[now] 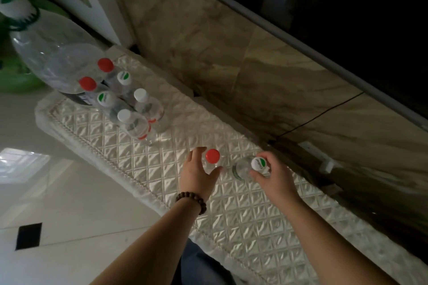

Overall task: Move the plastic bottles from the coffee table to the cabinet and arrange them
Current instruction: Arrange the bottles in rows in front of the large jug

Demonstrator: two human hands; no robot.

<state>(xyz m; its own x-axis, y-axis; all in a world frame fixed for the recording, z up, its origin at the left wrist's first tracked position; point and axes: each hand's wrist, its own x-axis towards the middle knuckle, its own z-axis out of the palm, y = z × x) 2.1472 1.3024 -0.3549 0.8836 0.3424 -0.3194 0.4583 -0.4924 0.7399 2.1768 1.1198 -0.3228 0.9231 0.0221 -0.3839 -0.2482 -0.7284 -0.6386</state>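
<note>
My left hand wraps a clear plastic bottle with a red cap, standing upright on the cabinet top, which is covered by a quilted white cloth. My right hand grips a clear bottle with a white and green cap, tilted a little to the left. Further left on the cabinet stands a group of several small clear bottles in two rows, with red, white and green-marked caps.
A very large clear water jug with a white cap stands at the cabinet's far left end. A marble wall and a dark TV screen rise behind the cabinet. A white socket strip lies at the back edge. Glossy tiled floor is on the left.
</note>
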